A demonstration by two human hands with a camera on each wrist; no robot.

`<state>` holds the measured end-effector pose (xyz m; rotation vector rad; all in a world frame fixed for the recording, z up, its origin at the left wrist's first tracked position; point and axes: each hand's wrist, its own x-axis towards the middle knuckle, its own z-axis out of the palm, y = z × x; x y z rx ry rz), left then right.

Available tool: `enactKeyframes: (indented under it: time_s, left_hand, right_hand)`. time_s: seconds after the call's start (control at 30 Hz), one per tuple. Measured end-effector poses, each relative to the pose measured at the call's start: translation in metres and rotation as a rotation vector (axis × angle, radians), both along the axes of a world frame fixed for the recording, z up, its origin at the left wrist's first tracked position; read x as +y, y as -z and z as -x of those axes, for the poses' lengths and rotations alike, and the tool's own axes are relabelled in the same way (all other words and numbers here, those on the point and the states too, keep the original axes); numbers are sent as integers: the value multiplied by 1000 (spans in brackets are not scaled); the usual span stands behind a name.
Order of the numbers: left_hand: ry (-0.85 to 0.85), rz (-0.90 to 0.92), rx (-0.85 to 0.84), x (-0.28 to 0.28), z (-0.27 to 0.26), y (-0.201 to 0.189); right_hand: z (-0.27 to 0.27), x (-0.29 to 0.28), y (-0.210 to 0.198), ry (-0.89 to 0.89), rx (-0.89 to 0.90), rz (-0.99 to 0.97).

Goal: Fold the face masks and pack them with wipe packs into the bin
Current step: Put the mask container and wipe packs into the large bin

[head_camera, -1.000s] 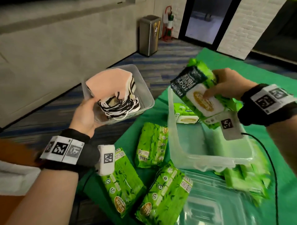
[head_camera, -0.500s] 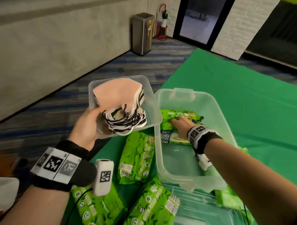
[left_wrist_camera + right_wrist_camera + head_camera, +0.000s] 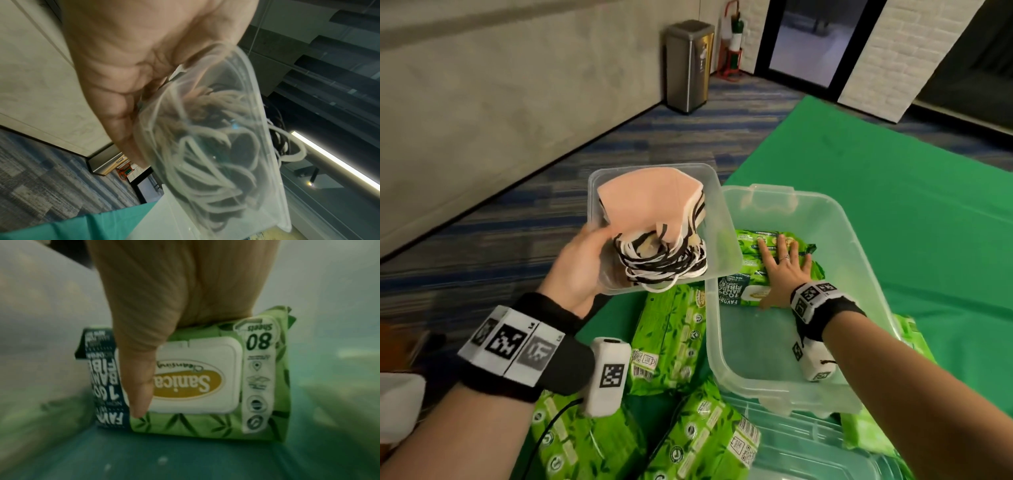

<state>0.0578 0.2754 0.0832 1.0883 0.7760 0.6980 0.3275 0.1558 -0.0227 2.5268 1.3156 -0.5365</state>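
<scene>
My left hand [image 3: 589, 260] grips a small clear tub [image 3: 717, 212] by its near left corner and holds it in the air. It holds a stack of folded peach masks [image 3: 647, 202] with black and white ear loops. The left wrist view shows the same left hand [image 3: 133, 65] on the tub [image 3: 216, 146]. My right hand [image 3: 780, 260] lies flat, fingers spread, on a green wipe pack [image 3: 743, 294] inside the large clear bin [image 3: 859, 257]. Another pack [image 3: 756, 236] lies behind it. In the right wrist view the right hand [image 3: 174, 296] presses the wipe pack [image 3: 205, 378], thumb down its front.
Several loose green wipe packs [image 3: 671, 335] lie on the green cloth [image 3: 893, 192] left of and in front of the bin, more [image 3: 914, 342] at its right. A clear lid [image 3: 808, 455] lies at the front. A metal trash can [image 3: 688, 65] stands by the far wall.
My right hand carried the wipe pack down into the bin and now lies flat on it. My left hand brought the tub of masks nearer the bin.
</scene>
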Motion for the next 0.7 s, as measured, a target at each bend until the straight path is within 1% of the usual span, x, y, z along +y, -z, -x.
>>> enactKeyframes:
  time_s: [0.07,0.17,0.3,0.37,0.43,0.5,0.57,0.6,0.63,0.67,0.7]
  left_hand:
    - [3,-9,19,-2,-1,1]
    - [0,-5,16,-2,-2,0]
    - [7,3,17,-7,-7,-3]
    - [4,15,29,-10,-11,-3]
    - [16,33,38,-12,-15,-3]
    - [38,39,43,-15,-20,-6]
    - [56,36,54,-19,-29,-10]
    - [66,32,60,-21,-33,-12]
    - [71,29,67,-26,-38,-16]
    - [75,26,75,-30,-44,-19]
    - [76,27,80,-34,-48,-22]
  right_hand:
    - [-2,1,-6,-9,14,16]
    - [-9,1,-12,82,41,-45]
    - [-19,-6,-13,98,45,63]
    - [-18,-4,-26,169,120,38]
    - [-13,0,-56,220,233,-95]
    - [-3,-1,-93,238,390,-348]
    - [15,-9,-130,306,626,-613]
    - [25,-14,-143,341,757,-691]
    - [34,-19,-153,352,849,-725]
    - [42,-24,-159,338,854,-733]
    - [45,-27,-160,317,768,-728]
